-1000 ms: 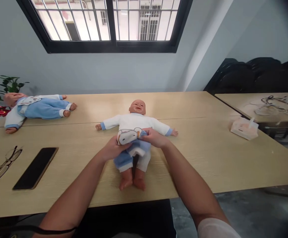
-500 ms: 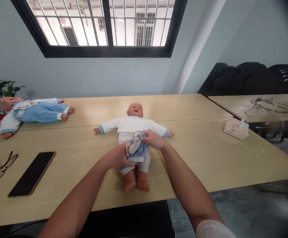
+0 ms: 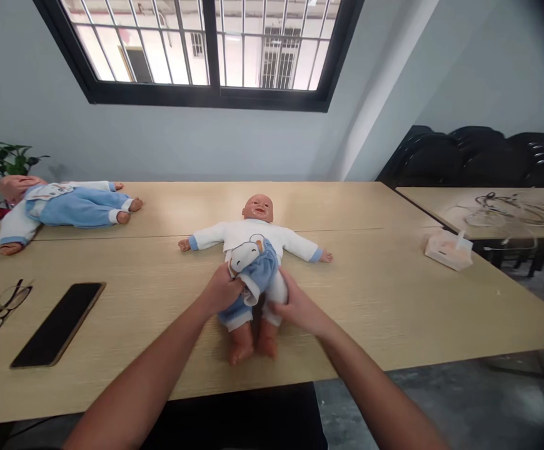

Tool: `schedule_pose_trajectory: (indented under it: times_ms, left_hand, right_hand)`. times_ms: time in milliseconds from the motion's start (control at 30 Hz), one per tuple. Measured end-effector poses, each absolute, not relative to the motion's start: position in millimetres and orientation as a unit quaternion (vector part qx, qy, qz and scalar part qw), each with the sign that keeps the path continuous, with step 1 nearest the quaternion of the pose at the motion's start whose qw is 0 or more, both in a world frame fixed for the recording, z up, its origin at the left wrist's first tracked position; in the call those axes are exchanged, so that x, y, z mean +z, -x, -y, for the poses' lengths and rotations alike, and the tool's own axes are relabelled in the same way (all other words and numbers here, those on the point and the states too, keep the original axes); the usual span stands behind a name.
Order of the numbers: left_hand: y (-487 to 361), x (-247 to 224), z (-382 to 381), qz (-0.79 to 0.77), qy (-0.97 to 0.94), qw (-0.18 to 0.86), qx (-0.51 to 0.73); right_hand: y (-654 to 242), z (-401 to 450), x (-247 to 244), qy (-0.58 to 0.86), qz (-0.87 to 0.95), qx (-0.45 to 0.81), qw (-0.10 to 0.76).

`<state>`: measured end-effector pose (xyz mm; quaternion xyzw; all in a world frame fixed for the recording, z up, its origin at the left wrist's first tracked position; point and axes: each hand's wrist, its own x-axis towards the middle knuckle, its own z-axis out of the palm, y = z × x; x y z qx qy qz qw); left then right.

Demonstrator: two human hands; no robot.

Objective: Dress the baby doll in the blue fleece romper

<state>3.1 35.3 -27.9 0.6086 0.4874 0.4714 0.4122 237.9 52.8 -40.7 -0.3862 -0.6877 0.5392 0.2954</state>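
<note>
A baby doll (image 3: 258, 209) lies on its back in the middle of the table, arms spread, in a white top with blue cuffs. Blue doll trousers (image 3: 263, 267) with a white animal-face patch are bunched over its belly. One trouser leg covers the doll's leg on the left; the other leg shows a white legging. My left hand (image 3: 224, 289) is closed on the bunched trousers at the doll's left-side hip in view. Around the white-covered leg (image 3: 276, 292) my right hand (image 3: 295, 304) is wrapped, its thumb across the front.
A second doll (image 3: 82, 206) in blue trousers lies at the far left beside a potted plant (image 3: 12, 159). Glasses (image 3: 0, 312) and a phone (image 3: 59, 325) lie at the near left. To the right stands a tissue box (image 3: 449, 250); cables (image 3: 511, 209) lie on another table.
My right hand has left the trousers' fabric and moved down to the doll's white-covered leg. My left hand has shifted up slightly, and the bunched trousers sit higher on the belly.
</note>
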Motion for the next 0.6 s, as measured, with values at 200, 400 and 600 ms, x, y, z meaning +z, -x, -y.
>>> schedule_pose_trajectory:
  times_ms: [200, 400, 600]
  left_hand:
    - [-7, -26, -27, -0.367, -0.828, 0.281, 0.317]
    - [-16, -22, -21, -0.270, -0.926, 0.175, 0.197]
    - [-9, -33, -26, -0.307, -0.889, 0.142, 0.309]
  right_hand:
    - [-257, -94, 7, 0.427, 0.511, 0.690, 0.284]
    - [-251, -116, 16, 0.355, 0.427, 0.778, 0.295]
    - [-246, -92, 6, 0.217, 0.494, 0.798, 0.269]
